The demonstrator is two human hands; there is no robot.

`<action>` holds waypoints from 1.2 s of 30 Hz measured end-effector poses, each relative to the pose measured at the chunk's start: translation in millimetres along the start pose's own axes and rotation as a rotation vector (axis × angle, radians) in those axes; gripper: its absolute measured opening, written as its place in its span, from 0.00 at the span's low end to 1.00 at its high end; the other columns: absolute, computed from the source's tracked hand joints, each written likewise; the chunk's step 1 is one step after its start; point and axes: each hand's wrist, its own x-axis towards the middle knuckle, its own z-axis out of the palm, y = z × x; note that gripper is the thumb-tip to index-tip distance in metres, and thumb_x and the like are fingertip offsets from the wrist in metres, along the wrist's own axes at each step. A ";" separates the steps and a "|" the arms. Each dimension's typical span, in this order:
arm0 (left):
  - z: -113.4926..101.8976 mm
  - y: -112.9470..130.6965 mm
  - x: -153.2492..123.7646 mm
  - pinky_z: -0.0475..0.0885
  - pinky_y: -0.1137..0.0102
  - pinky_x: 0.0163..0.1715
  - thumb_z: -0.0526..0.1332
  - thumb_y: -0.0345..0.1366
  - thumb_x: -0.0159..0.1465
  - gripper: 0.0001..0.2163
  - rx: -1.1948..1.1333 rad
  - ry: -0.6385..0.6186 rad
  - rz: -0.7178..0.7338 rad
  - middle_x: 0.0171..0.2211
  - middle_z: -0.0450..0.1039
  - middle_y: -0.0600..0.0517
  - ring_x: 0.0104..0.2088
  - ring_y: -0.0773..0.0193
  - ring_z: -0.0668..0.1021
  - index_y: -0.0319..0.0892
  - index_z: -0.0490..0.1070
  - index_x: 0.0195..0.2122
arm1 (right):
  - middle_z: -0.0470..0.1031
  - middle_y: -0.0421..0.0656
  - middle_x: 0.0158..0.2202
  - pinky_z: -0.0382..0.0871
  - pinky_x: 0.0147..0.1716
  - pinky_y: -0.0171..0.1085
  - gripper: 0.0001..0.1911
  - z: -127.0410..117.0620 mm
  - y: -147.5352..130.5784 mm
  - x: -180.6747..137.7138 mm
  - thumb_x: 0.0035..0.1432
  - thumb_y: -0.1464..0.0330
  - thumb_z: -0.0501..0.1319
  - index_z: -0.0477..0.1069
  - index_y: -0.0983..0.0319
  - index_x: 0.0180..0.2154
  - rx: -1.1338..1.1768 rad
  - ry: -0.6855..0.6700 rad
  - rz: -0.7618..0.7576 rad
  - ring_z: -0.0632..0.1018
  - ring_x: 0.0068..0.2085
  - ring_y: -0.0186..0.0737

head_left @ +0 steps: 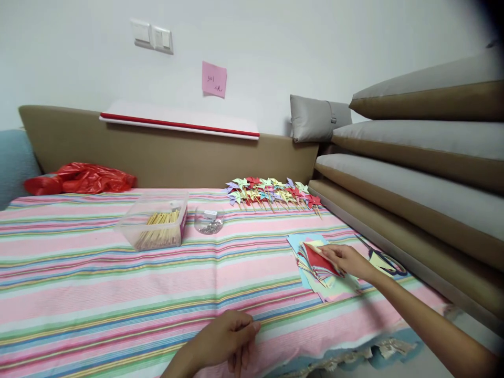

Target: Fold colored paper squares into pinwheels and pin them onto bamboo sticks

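My right hand [346,261] reaches over a pile of cut coloured paper squares on the right. Its fingers are closed on the red paper [318,259] at the top, the fingertips partly hidden under it. Wider pale blue, pink and green sheets [309,279] lie beneath this pile. My left hand [228,338] hangs near the front edge of the table, its fingers loosely curled together. Nothing shows in it. Beside the right wrist lie dark-handled scissors [395,266] with a pale yellow piece of paper.
Several paper pinwheels on sticks [271,194] lie at the back right. A clear plastic box [183,223] of wooden sticks stands left of a round clear dish [208,220] holding small metal pieces. A red plastic bag [94,178] lies back left; stacked cushions [413,173] border the right.
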 end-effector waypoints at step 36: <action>-79.6 3.5 4.4 0.70 0.69 0.30 0.69 0.52 0.57 0.19 -0.401 0.739 0.236 0.26 0.76 0.49 0.28 0.60 0.76 0.38 0.78 0.31 | 0.74 0.39 0.33 0.63 0.30 0.33 0.10 150.3 -234.0 40.7 0.66 0.60 0.58 0.73 0.59 0.41 0.766 -0.322 -0.115 0.72 0.32 0.37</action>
